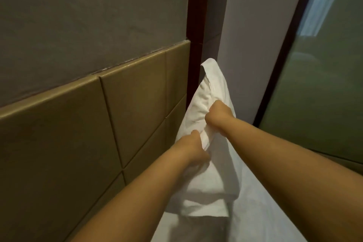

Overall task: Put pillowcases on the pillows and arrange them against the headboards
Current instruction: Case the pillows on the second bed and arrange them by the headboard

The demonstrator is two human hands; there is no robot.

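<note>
A white pillow in a white pillowcase (211, 92) stands on end on the bed, leaning beside the padded tan headboard (78, 124). My left hand (193, 148) grips a bunch of the white fabric at the pillow's lower middle. My right hand (219, 117) grips the fabric a little higher, its fingers curled into the cloth. More white cloth (206, 198) hangs folded below my hands. The far top corner of the pillow reaches up against the dark wooden post (197, 25).
The white bed sheet (265, 212) fills the lower right. A grey wall (88, 15) rises above the headboard. To the right are a pale wall panel (255, 35) and a dark-framed frosted glass pane (324, 74).
</note>
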